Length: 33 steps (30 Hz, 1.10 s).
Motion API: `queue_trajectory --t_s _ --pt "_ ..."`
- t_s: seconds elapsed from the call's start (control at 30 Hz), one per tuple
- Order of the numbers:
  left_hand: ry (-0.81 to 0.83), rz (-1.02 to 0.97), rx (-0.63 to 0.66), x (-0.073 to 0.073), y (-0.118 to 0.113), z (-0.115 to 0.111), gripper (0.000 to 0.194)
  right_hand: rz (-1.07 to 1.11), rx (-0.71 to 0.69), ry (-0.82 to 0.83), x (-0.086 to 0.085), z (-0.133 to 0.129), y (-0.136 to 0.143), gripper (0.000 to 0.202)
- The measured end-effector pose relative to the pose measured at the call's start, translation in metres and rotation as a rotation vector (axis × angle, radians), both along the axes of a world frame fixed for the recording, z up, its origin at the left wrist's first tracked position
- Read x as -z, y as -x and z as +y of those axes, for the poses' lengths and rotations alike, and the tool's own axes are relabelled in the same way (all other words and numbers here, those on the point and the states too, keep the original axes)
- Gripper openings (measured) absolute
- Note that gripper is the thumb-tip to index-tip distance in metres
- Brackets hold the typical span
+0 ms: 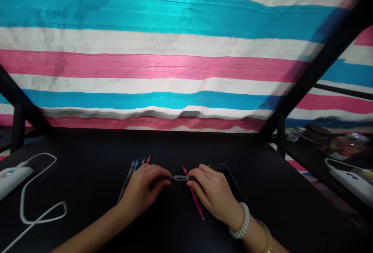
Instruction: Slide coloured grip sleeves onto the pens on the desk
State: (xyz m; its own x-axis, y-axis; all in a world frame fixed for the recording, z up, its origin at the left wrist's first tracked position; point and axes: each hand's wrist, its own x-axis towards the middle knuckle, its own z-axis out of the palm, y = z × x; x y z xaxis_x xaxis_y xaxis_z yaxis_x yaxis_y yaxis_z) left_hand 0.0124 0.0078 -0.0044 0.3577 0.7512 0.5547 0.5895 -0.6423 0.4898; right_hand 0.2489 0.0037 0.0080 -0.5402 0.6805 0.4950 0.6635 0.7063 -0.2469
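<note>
Both hands are closed on a dark pen point(180, 178) with a grey middle part, held level above the black table. My left hand point(145, 185) pinches its left end, and my right hand point(212, 191) pinches its right end. A pink pen point(196, 196) lies slanted on the table, beneath the held pen and beside my right hand. Several pens point(126, 179), with grey, blue and pink ones among them, lie together beyond and left of my left hand, which partly hides them. Behind my right hand is a dark phone-like object point(233, 183), partly covered.
The black table point(93, 148) has a white device point(13, 181) with a looping white cable point(21, 202) at the left. A side shelf on the right holds jars point(346, 144) and another white device point(352, 181). Black frame bars point(309, 78) slant before a striped sheet point(163, 66).
</note>
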Motion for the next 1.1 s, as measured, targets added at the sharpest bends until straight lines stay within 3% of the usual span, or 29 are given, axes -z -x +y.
queue_trajectory --t_s 0.2,0.3,0.53,0.7,1.1 --pt "0.002 0.039 0.021 0.0038 -0.0017 0.0001 0.014 -0.161 -0.019 -0.198 -0.0002 0.0008 0.0012 0.027" --pt "-0.058 0.033 0.043 0.0052 -0.0033 -0.0008 0.011 -0.142 0.000 -0.179 0.0005 -0.0015 0.0021 0.030" --pt "-0.315 0.060 0.087 0.0040 -0.0049 -0.0026 0.016 0.136 0.061 0.276 0.0029 -0.0063 0.0058 0.035" --pt "-0.397 0.106 0.110 0.0029 -0.0040 -0.0031 0.019 0.300 0.075 0.626 0.0025 -0.0056 0.0078 0.039" --pt "-0.534 0.182 0.084 0.0022 0.0033 -0.0053 0.029 0.518 0.024 0.905 0.0071 -0.0010 0.0091 0.046"
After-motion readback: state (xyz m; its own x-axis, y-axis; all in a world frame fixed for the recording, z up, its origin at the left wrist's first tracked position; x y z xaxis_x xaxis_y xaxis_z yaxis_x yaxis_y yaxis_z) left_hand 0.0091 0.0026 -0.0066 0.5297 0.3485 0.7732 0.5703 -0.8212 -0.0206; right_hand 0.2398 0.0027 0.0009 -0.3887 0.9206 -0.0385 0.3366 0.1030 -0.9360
